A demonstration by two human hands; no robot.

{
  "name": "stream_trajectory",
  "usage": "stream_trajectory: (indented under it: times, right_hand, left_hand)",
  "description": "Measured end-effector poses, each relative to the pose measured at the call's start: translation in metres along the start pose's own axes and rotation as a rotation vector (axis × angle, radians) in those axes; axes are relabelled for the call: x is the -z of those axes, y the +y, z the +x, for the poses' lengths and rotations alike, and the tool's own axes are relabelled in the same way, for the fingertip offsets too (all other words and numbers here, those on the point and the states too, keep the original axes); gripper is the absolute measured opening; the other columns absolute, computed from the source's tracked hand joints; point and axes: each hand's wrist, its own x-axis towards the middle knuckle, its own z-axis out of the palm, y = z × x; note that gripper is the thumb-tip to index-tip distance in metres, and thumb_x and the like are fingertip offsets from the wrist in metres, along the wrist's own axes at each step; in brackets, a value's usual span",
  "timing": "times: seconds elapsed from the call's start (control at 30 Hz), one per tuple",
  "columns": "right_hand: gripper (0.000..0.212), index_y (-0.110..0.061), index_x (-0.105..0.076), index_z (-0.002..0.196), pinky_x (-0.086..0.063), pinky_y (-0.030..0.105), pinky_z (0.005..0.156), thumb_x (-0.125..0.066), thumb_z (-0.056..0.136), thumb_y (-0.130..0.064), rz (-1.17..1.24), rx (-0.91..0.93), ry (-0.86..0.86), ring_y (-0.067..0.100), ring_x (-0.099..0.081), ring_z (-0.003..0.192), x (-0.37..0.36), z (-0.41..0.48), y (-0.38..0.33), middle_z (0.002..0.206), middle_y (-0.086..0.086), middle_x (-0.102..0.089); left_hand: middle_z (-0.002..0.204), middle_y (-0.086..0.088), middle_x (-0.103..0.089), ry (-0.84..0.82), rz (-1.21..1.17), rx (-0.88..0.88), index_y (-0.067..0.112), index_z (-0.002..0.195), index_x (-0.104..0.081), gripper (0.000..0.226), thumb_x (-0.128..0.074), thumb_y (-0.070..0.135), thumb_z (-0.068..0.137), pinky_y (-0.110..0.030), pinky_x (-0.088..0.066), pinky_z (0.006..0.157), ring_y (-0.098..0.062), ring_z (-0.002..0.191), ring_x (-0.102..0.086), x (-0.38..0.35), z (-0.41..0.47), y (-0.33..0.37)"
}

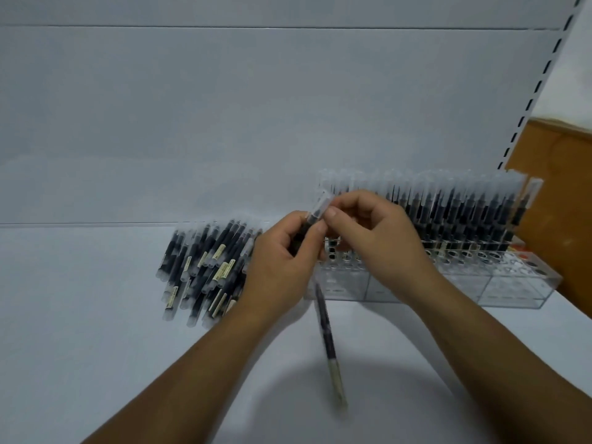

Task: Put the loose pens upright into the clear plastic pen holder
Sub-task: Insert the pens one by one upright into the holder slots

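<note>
A pile of loose dark pens (205,267) with clear caps and pale labels lies on the white shelf, left of centre. To its right stands the clear plastic pen holder (512,290), its back rows filled with several upright pens (455,213). My left hand (282,261) grips one pen (315,213) just in front of the holder's left end, cap pointing up. My right hand (378,238) pinches that pen's clear cap between thumb and fingertips. A second, blurred pen (328,341) slants down from under my left hand; whether my hand holds it is unclear.
The white shelf surface (96,315) runs back to a white panel (224,123). A brown cardboard box (557,203) stands at the right behind the holder, beside a slotted shelf upright (544,91). The holder's front compartments look unfilled.
</note>
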Motion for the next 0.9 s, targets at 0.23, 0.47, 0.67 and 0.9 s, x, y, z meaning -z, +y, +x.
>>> stream_trajectory:
  times: [0.23,0.47,0.67,0.9]
  right_hand:
    - [0.008,-0.022,-0.067,0.093,-0.043,0.026,0.059,-0.060,0.090,-0.024,-0.713,0.354,-0.072,0.007,-0.054,0.062,0.008,-0.009,-0.014,0.072,-0.012,-0.060]
    - [0.046,-0.035,-0.049,0.080,-0.033,0.025,0.048,-0.040,0.077,-0.080,-0.872,0.136,-0.285,0.006,-0.052,0.056,0.010,-0.104,-0.037,0.055,-0.010,-0.052]
    - [0.041,-0.028,-0.046,0.078,-0.029,0.028,0.050,-0.047,0.084,-0.068,-1.017,0.172,-0.606,0.009,-0.047,0.061,-0.030,-0.121,-0.038,0.068,-0.007,-0.054]
    - [0.019,-0.024,-0.057,0.071,-0.046,0.029,0.061,-0.060,0.083,-0.039,-0.855,0.020,-0.519,0.010,-0.055,0.066,-0.030,-0.093,-0.028,0.068,-0.007,-0.062]
  left_hand:
    - [0.061,-0.004,-0.058,-0.037,0.323,-0.134,0.014,0.083,-0.061,0.017,-0.053,0.026,0.091,-0.042,-0.043,0.050,-0.022,0.054,-0.052,0.001,-0.007,-0.009]
    - [0.052,0.006,-0.045,0.093,0.281,-0.210,0.017,0.076,-0.058,0.022,-0.055,0.026,0.096,-0.034,-0.040,0.044,-0.017,0.047,-0.044,0.009,-0.006,-0.001]
    - [0.051,0.007,-0.042,0.059,0.213,-0.144,0.022,0.071,-0.056,0.024,-0.058,0.022,0.095,-0.038,-0.040,0.044,-0.028,0.047,-0.044,0.009,-0.011,0.002]
    - [0.059,-0.017,-0.054,0.122,0.095,-0.090,0.003,0.086,-0.063,0.031,-0.056,0.032,0.094,-0.043,-0.042,0.051,-0.035,0.054,-0.051,0.013,-0.007,-0.002]
